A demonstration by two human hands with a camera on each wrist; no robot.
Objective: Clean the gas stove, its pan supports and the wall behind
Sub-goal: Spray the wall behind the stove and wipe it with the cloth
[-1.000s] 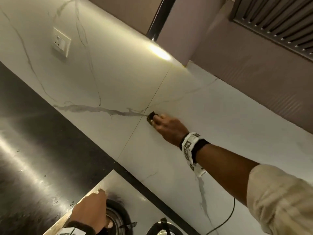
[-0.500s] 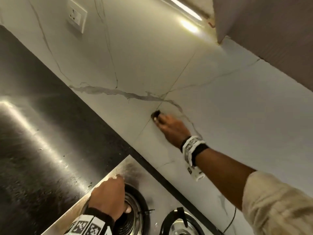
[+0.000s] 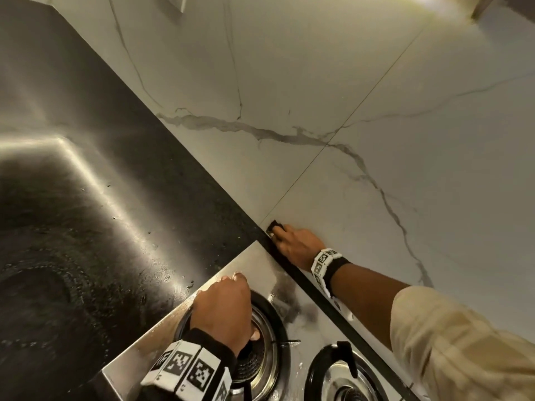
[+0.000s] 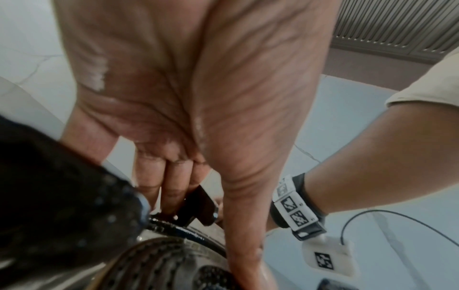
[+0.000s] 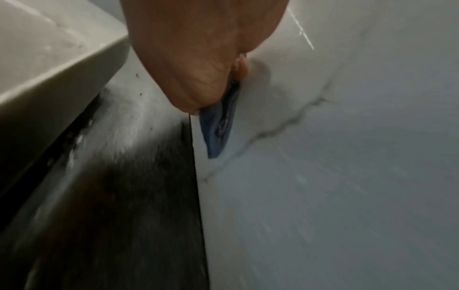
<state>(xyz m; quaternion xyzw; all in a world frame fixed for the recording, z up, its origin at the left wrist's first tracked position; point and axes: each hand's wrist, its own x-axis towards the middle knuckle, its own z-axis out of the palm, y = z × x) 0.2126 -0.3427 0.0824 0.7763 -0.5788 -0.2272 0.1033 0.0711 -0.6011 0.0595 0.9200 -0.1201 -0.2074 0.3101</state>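
Blue cloth [image 5: 219,125] under right hand [image 3: 296,244] presses marble wall [image 3: 376,198].

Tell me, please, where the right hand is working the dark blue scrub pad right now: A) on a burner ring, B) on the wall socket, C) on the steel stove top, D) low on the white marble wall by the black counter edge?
D: the right hand presses the dark blue scrub pad against the white marble wall, just above the black counter edge.

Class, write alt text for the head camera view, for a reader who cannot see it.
A person's right hand presses a dark scrub pad against the white marble wall, just above the black counter. The left hand rests on a pan support of the steel gas stove.
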